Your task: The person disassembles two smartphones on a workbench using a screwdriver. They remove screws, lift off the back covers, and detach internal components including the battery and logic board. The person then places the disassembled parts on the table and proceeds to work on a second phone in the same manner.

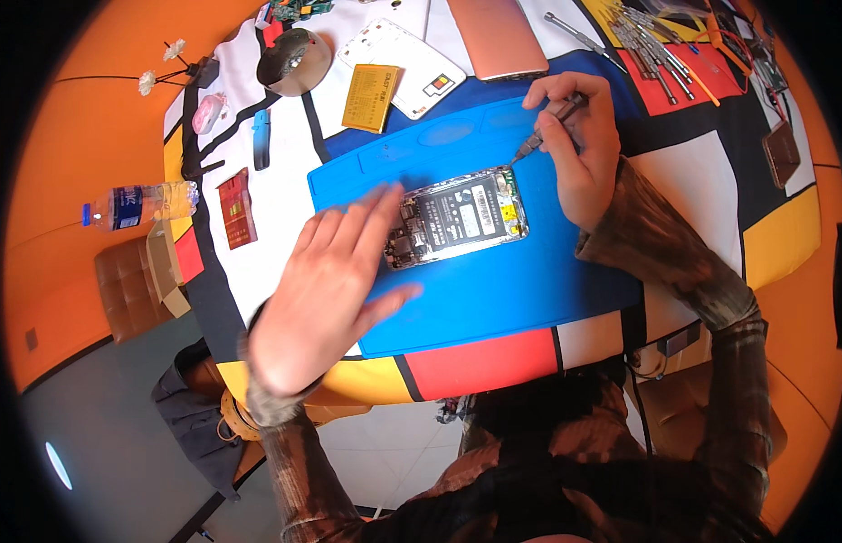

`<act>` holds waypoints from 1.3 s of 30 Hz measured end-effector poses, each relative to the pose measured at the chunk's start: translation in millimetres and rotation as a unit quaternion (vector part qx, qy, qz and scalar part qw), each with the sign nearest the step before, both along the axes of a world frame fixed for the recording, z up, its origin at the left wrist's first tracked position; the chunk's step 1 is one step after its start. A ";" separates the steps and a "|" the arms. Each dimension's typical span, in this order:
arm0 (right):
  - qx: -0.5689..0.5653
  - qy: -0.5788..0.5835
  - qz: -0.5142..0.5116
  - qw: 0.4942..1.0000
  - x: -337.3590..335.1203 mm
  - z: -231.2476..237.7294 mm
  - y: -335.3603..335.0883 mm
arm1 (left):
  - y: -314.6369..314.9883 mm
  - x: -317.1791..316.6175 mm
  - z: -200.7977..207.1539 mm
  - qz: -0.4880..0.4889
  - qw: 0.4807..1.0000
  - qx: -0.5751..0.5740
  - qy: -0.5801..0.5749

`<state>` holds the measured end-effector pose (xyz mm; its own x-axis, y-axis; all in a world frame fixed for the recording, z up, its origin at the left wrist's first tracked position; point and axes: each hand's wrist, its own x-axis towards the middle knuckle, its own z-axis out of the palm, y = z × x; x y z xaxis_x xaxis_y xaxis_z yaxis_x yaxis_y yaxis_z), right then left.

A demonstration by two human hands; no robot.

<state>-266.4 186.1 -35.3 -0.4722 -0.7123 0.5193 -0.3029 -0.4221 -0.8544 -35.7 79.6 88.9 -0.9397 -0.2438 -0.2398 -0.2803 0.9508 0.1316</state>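
Observation:
An opened smartphone (457, 217) lies on a blue work mat (493, 294), its black battery and circuit boards bare. My right hand (579, 145) grips a slim dark screwdriver (535, 142), whose tip points down at the phone's upper right corner; whether it touches a screw is too small to tell. Beside the phone's left end is my left hand (335, 267), slightly blurred, with fingers stretched out and fingertips at the phone's edge. The thumb is spread apart over the mat, and nothing shows in that hand.
Behind the mat lie a gold battery (373, 97), a white phone back cover (421, 68) and a rose-gold phone cover (498, 36). Several screwdrivers (651, 54) are spread at the far right. A metal bowl (294, 61), blue tool (261, 140), red packet (236, 208) and bottle (140, 205) are leftward.

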 end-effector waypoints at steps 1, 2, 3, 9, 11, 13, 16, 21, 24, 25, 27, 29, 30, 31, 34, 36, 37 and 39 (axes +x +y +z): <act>0.004 -0.002 -0.003 1.000 0.1 -0.1 -0.1 | 0.7 1.6 -15.0 0.032 0.999 0.024 0.020; 0.002 -0.003 -0.001 1.000 0.0 -0.1 -0.2 | 1.8 3.6 -28.0 0.064 0.996 0.047 0.041; 0.000 -0.003 0.002 1.000 -0.3 0.1 -0.4 | 3.4 5.1 -39.5 0.108 0.991 0.073 0.041; 0.015 -0.021 -0.003 1.000 -0.9 -0.1 0.9 | -5.3 5.2 -65.9 0.156 0.970 0.138 0.129; 0.001 -0.036 0.008 0.999 -1.3 -0.8 -0.8 | -14.4 1.0 -63.4 0.143 0.974 0.149 0.092; -0.001 -0.056 -0.005 0.998 -1.7 -1.3 -1.8 | -20.8 -4.9 -60.1 0.108 0.982 0.134 0.073; -0.018 -0.106 -0.010 0.994 -3.0 -1.6 -3.0 | -20.8 -9.8 -57.0 0.125 0.980 0.152 0.033; -0.008 -0.143 -0.017 0.990 -3.3 -0.5 -4.3 | -6.6 7.9 -61.9 0.247 0.920 0.296 0.073; 0.004 -0.155 -0.020 0.988 -2.6 0.2 -4.7 | -13.5 19.6 -69.3 0.266 0.832 0.455 0.175; 0.011 -0.162 -0.026 0.986 -2.9 0.2 -4.8 | -14.0 22.6 -72.2 0.294 0.795 0.491 0.201; 0.013 -0.169 -0.026 0.985 -3.4 0.1 -5.2 | -21.7 24.1 -75.0 0.352 0.723 0.522 0.284; 0.019 -0.182 -0.031 0.983 -4.1 -0.1 -5.3 | -29.8 21.0 -75.0 0.397 0.626 0.563 0.366; 0.022 -0.189 -0.034 0.981 -4.3 -0.2 -5.3 | -34.4 17.7 -74.3 0.363 0.603 0.575 0.417; 0.026 -0.197 -0.035 0.980 -4.4 -0.2 -5.6 | -42.8 13.4 -72.1 0.372 0.605 0.554 0.435; 0.040 -0.190 -0.043 0.980 -4.2 0.2 -6.2 | -66.4 0.6 -64.0 0.344 0.582 0.544 0.498; 0.034 -0.196 -0.040 0.979 -3.9 0.7 -7.3 | -74.3 -7.6 -61.6 0.342 0.583 0.527 0.515; 0.036 -0.196 -0.044 0.979 -4.0 1.1 -7.5 | -74.8 -9.8 -60.3 0.365 0.576 0.533 0.501; 0.052 -0.198 -0.054 0.977 -4.7 1.7 -7.4 | -69.8 -14.9 -60.7 0.341 0.579 0.555 0.490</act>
